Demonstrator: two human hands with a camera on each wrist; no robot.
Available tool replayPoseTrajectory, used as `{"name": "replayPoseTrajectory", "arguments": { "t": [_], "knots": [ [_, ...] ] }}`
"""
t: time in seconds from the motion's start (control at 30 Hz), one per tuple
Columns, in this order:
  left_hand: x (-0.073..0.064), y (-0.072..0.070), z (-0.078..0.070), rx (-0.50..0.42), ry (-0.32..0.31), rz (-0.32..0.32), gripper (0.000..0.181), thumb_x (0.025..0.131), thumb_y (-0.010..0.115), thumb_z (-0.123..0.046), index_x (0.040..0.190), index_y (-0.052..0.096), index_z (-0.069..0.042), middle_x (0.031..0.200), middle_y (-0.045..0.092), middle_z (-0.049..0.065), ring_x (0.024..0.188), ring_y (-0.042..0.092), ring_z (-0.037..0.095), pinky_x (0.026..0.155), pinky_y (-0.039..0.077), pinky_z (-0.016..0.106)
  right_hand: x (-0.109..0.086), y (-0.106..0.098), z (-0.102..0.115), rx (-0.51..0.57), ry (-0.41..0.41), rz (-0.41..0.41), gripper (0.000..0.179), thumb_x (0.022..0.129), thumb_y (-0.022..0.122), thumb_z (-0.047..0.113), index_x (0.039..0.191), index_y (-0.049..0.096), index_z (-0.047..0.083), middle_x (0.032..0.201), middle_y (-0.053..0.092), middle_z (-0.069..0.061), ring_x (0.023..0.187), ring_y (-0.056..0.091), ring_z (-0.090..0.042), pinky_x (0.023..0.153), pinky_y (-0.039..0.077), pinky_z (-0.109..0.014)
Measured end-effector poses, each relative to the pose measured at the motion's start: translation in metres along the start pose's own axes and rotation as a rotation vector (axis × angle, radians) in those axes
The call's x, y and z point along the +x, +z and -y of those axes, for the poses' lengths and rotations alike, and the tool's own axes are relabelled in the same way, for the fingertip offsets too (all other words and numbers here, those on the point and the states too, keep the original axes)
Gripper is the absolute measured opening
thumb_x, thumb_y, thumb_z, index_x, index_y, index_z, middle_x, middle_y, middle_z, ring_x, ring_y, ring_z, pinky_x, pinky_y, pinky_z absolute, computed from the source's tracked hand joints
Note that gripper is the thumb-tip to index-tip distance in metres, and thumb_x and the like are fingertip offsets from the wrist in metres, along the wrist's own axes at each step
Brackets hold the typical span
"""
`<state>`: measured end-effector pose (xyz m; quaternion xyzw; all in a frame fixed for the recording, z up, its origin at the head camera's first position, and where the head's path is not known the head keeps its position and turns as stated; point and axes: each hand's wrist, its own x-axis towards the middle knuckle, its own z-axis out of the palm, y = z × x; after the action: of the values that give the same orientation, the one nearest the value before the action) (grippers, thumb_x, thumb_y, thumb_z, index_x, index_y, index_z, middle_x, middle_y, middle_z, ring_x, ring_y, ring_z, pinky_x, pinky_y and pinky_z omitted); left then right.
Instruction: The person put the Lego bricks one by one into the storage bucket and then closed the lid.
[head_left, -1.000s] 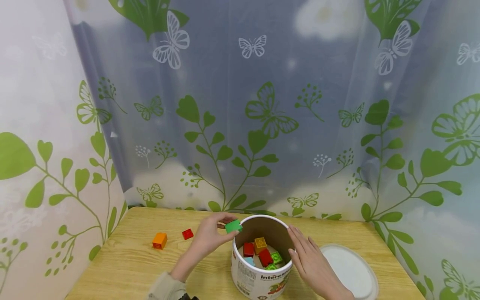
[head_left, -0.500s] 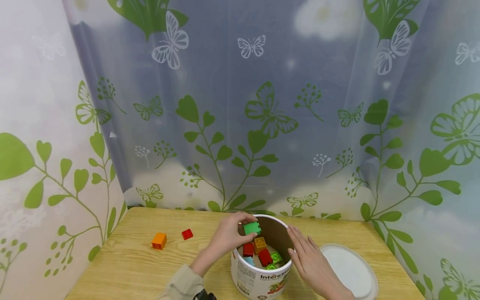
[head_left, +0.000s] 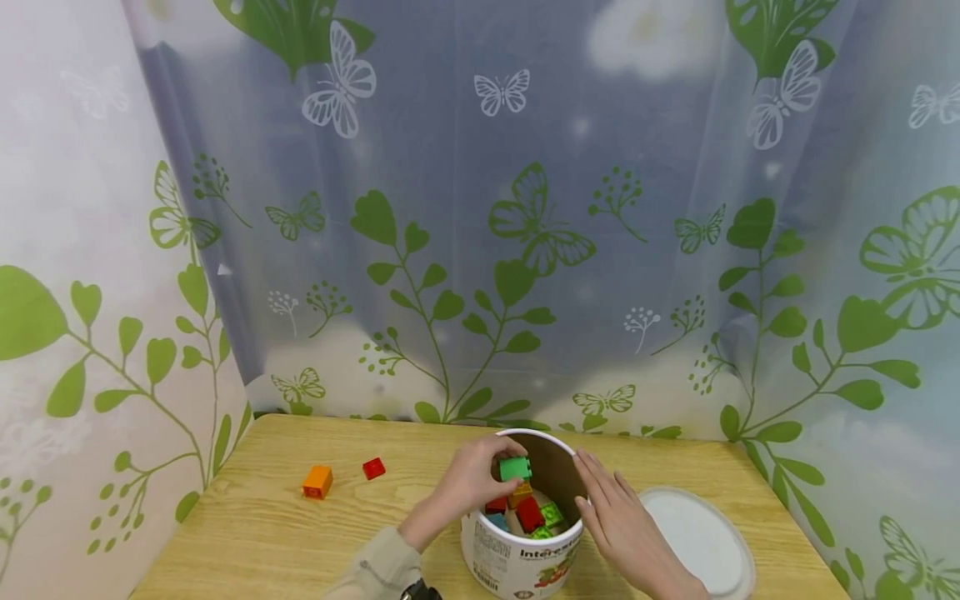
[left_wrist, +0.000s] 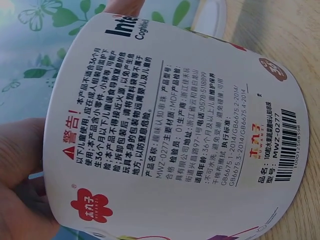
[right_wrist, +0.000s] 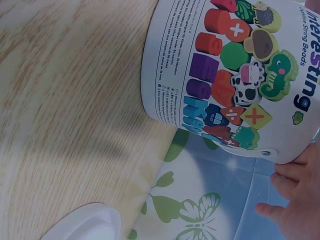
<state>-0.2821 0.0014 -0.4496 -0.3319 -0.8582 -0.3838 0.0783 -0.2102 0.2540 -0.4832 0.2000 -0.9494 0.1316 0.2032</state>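
Observation:
A white printed tub (head_left: 517,560) stands on the table with its top uncovered. Inside its mouth my left hand (head_left: 471,478) pinches a green toy brick (head_left: 515,469) between fingers and thumb. Beneath that brick lie several others, among them a red brick (head_left: 529,515), an orange brick (head_left: 520,495) and a lime green brick (head_left: 551,513). My right hand (head_left: 626,525) rests with straight fingers against the tub's right rim. In the left wrist view the tub's label side (left_wrist: 200,115) fills most of the picture, and the green brick is hidden behind the wall.
Left of the tub, an orange brick (head_left: 317,482) and a flat red brick (head_left: 373,468) lie on the wooden table (head_left: 247,533). A round white lid (head_left: 701,542) lies to the right, beside my right forearm. A patterned curtain (head_left: 450,250) hangs behind the table.
My left hand has carried the green brick rightward, from beside the tub's left rim over it and down into the mouth. The right hand has stayed at the rim.

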Motion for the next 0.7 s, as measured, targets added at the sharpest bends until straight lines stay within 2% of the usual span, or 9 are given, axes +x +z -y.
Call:
{"name": "replayPoseTrajectory", "arguments": {
  "t": [0.27,0.4,0.57,0.7],
  "knots": [
    [0.001,0.002,0.001,0.040,0.007,0.034,0.030,0.084,0.083,-0.010,0.112,0.072,-0.009,0.107,0.073,0.002,0.093,0.068,0.015,0.078,0.057,0.024,0.001,0.000,-0.001,-0.013,-0.004,-0.001,0.055,0.106,0.053,0.024,0.155,0.039,0.004,0.161,0.037,-0.012,0.145,0.039,-0.030,0.113,0.038,-0.058],
    [0.000,0.003,0.001,0.051,0.010,0.035,0.033,0.086,0.082,-0.012,0.117,0.071,-0.009,0.113,0.072,0.004,0.098,0.069,0.019,0.082,0.058,0.027,0.001,0.001,0.000,-0.012,-0.005,-0.005,0.055,0.105,0.054,0.023,0.155,0.040,0.004,0.160,0.038,-0.012,0.145,0.040,-0.030,0.113,0.038,-0.058],
    [-0.002,0.000,0.003,-0.007,-0.012,-0.012,0.029,0.092,0.075,-0.013,0.120,0.070,-0.011,0.115,0.071,0.006,0.101,0.069,0.020,0.084,0.058,0.030,0.000,0.001,0.000,-0.018,-0.004,-0.003,0.055,0.106,0.054,0.024,0.155,0.040,0.005,0.160,0.038,-0.011,0.145,0.040,-0.029,0.114,0.038,-0.057],
    [-0.003,-0.008,0.004,-0.070,-0.001,-0.071,0.025,0.095,0.071,-0.011,0.120,0.071,-0.010,0.114,0.072,0.007,0.102,0.070,0.023,0.088,0.059,0.036,0.000,0.001,0.000,-0.022,-0.004,-0.007,0.054,0.106,0.052,0.026,0.155,0.040,0.004,0.160,0.038,-0.011,0.145,0.040,-0.029,0.113,0.038,-0.057]
  ]
}}
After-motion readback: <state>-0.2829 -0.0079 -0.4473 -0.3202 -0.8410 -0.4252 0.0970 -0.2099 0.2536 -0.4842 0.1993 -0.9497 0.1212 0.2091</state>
